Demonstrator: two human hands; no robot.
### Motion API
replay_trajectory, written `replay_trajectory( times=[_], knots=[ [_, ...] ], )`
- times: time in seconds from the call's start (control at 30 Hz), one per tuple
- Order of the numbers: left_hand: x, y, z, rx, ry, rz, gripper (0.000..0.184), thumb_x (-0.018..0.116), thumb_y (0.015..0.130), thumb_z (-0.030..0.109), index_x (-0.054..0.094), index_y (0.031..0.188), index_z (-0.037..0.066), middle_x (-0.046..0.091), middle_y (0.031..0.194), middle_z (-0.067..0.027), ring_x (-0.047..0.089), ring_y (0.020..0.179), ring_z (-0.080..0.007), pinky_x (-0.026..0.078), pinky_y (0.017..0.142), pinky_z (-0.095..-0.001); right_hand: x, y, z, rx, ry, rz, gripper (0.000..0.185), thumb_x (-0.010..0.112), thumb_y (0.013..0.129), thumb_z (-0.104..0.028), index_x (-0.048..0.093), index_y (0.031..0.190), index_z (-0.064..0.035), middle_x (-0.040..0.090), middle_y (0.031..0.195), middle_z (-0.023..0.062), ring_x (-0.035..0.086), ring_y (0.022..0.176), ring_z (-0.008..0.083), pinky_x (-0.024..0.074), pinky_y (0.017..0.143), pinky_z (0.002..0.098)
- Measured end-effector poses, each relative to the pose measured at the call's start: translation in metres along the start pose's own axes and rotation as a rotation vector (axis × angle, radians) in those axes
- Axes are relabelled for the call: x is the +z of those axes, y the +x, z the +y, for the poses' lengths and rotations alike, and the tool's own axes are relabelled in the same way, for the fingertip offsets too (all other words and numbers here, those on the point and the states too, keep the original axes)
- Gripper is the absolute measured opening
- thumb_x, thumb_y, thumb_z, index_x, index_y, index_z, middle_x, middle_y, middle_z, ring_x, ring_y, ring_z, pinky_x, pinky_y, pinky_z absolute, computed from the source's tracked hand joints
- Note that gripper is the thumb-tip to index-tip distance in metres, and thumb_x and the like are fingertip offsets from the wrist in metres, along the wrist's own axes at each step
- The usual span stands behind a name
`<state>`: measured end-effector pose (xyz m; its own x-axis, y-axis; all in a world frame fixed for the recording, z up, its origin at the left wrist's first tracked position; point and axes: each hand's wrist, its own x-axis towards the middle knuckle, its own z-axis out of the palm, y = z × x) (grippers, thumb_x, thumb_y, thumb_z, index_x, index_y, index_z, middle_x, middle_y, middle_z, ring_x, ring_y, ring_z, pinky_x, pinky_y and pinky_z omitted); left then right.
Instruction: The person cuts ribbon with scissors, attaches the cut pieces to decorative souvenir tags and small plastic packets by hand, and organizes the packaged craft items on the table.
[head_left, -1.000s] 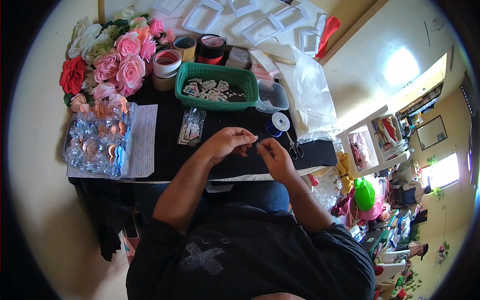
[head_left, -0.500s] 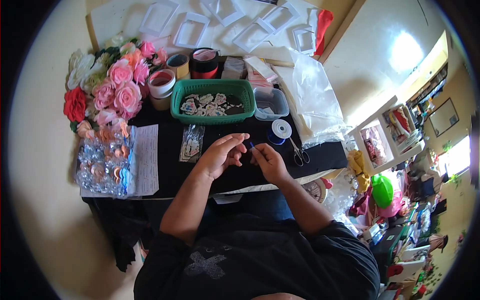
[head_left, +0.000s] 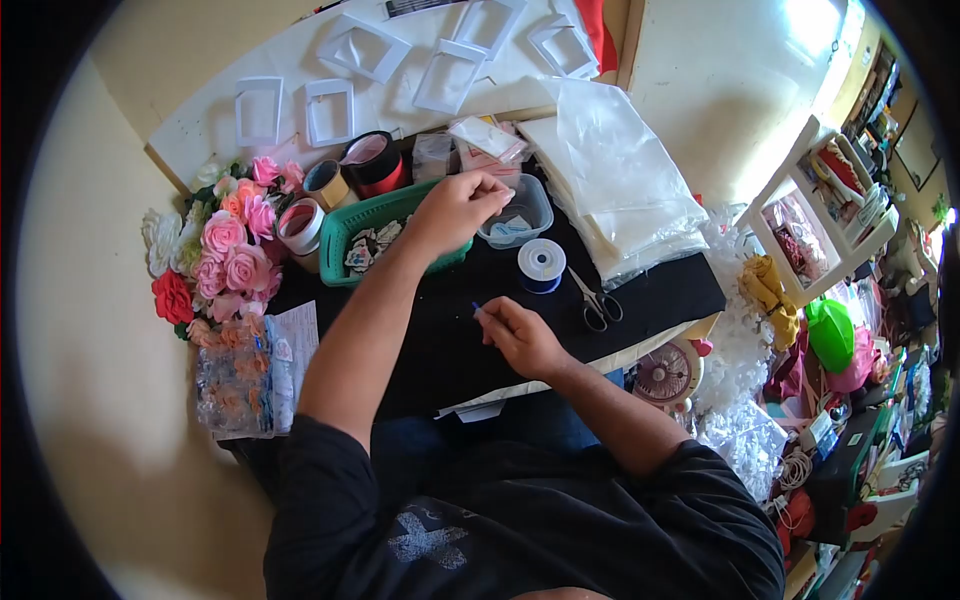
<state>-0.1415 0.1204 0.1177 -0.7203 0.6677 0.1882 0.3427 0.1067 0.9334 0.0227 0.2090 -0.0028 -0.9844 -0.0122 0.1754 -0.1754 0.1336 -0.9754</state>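
My right hand [head_left: 522, 338] is closed in a pinch on a thin blue strip [head_left: 476, 308], whose tip sticks out past the fingers above the black cloth [head_left: 440, 350]. Over the right end of the green basket [head_left: 345, 222] is my left hand [head_left: 462, 207], its fingers curled together beside the clear plastic container [head_left: 535, 212]. Whatever those fingers may hold is hidden. Printed cutouts [head_left: 372, 245] lie in the basket, partly covered by my left forearm. A white spool wound with blue [head_left: 541, 265] stands right of my hands, with scissors [head_left: 597, 305] beside it.
Tape rolls [head_left: 375, 165] and artificial flowers [head_left: 235, 240] stand at the left, with a clear bag of wrapped pieces [head_left: 240, 375] below. Plastic sheets [head_left: 620, 170] lie at the right. White paper frames [head_left: 450, 75] rest at the back. A small fan [head_left: 668, 372] sits beyond the table's edge.
My left hand has moved up and away from my right hand to beside the clear container, and its fingers have curled in. My right hand still pinches the blue strip. The view has turned.
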Motion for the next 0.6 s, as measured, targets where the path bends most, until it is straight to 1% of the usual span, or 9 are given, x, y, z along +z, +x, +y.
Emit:
replay_trajectory(
  times=[0.07, 0.1, 0.2, 0.23, 0.27, 0.3, 0.4, 0.5, 0.6],
  knots=[
    [0.008, 0.035, -0.013, -0.081, 0.477, -0.103, 0.027, 0.067, 0.087, 0.027, 0.067, 0.098, 0.003, 0.066, 0.081, -0.0055, 0.061, 0.073, -0.0143, 0.05, 0.069, -0.0283, -0.001, -0.002, -0.01, 0.005, -0.024, 0.005, 0.015, 0.053, 0.098, -0.017, 0.055, 0.1, -0.0023, 0.058, 0.074, 0.0071, 0.058, 0.068, 0.0166, 0.0472, 0.063, 0.0307],
    [0.012, 0.046, -0.015, -0.078, 0.482, -0.107, 0.027, 0.067, 0.087, 0.027, 0.067, 0.098, 0.003, 0.066, 0.081, -0.0055, 0.061, 0.073, -0.0143, 0.05, 0.069, -0.0283, -0.001, -0.002, -0.014, 0.008, -0.054, 0.003, 0.014, 0.054, 0.098, -0.016, 0.055, 0.1, -0.002, 0.059, 0.074, 0.0077, 0.059, 0.069, 0.0178, 0.0477, 0.064, 0.0316],
    [0.027, 0.079, -0.041, -0.13, 1.161, -0.334, 0.035, 0.074, 0.077, 0.036, 0.072, 0.096, 0.006, 0.07, 0.095, -0.0154, 0.067, 0.089, -0.0311, 0.052, 0.08, -0.0396, -0.004, -0.002, -0.015, 0.019, -0.048, 0.001, 0.015, 0.055, 0.097, -0.016, 0.055, 0.098, -0.0018, 0.059, 0.074, 0.0085, 0.06, 0.069, 0.0183, 0.048, 0.064, 0.0323],
    [0.033, 0.085, -0.038, -0.129, 1.164, -0.339, 0.035, 0.074, 0.077, 0.036, 0.072, 0.096, 0.006, 0.07, 0.095, -0.0154, 0.067, 0.089, -0.0311, 0.052, 0.08, -0.0396, -0.004, -0.002, -0.016, 0.02, -0.046, -0.006, 0.015, 0.055, 0.097, -0.017, 0.055, 0.098, -0.0018, 0.059, 0.074, 0.0085, 0.06, 0.069, 0.0182, 0.048, 0.064, 0.0323],
    [0.042, 0.09, -0.036, -0.222, 1.198, -0.399, 0.035, 0.075, 0.076, 0.034, 0.073, 0.096, 0.005, 0.07, 0.098, -0.0161, 0.067, 0.091, -0.0313, 0.052, 0.081, -0.0408, -0.006, -0.002, -0.019, 0.051, -0.058, -0.022, 0.015, 0.056, 0.096, -0.017, 0.055, 0.097, -0.0019, 0.06, 0.075, 0.0115, 0.062, 0.071, 0.0236, 0.0486, 0.065, 0.0349],
    [0.049, 0.093, -0.037, -0.317, 1.228, -0.46, 0.036, 0.075, 0.075, 0.033, 0.073, 0.096, 0.004, 0.07, 0.101, -0.0168, 0.067, 0.094, -0.0316, 0.053, 0.082, -0.042, -0.006, -0.002, -0.017, 0.055, -0.054, -0.016, 0.015, 0.056, 0.096, -0.017, 0.055, 0.097, -0.0019, 0.06, 0.075, 0.0115, 0.062, 0.071, 0.0236, 0.0486, 0.065, 0.0349],
    [0.059, 0.095, -0.041, -0.385, 1.31, -0.575, 0.04, 0.077, 0.073, 0.036, 0.073, 0.096, 0.003, 0.07, 0.101, -0.0163, 0.068, 0.093, -0.0311, 0.053, 0.082, -0.0413, -0.006, -0.002, -0.012, -0.01, -0.139, -0.029, 0.014, 0.056, 0.095, -0.016, 0.056, 0.097, -0.0021, 0.061, 0.078, 0.0157, 0.063, 0.075, 0.0311, 0.049, 0.067, 0.0391],
    [0.061, 0.095, -0.038, -0.458, 1.226, -0.509, 0.046, 0.079, 0.072, 0.039, 0.073, 0.099, 0.002, 0.071, 0.101, -0.0155, 0.068, 0.093, -0.0305, 0.053, 0.083, -0.0403, -0.006, -0.001, -0.015, -0.015, -0.157, -0.035, 0.014, 0.056, 0.094, -0.016, 0.056, 0.097, -0.0023, 0.062, 0.082, 0.0187, 0.063, 0.081, 0.0361, 0.0492, 0.07, 0.0427],
    [0.057, 0.096, -0.051, -0.331, 1.252, -0.478, 0.053, 0.08, 0.071, 0.044, 0.072, 0.1, 0.001, 0.07, 0.1, -0.0157, 0.068, 0.092, -0.0304, 0.052, 0.084, -0.0398, -0.007, -0.002, -0.017, -0.041, -0.182, -0.033, 0.015, 0.055, 0.095, -0.017, 0.056, 0.097, -0.0021, 0.062, 0.083, 0.0184, 0.064, 0.082, 0.0357, 0.0498, 0.071, 0.043]
  ],
)
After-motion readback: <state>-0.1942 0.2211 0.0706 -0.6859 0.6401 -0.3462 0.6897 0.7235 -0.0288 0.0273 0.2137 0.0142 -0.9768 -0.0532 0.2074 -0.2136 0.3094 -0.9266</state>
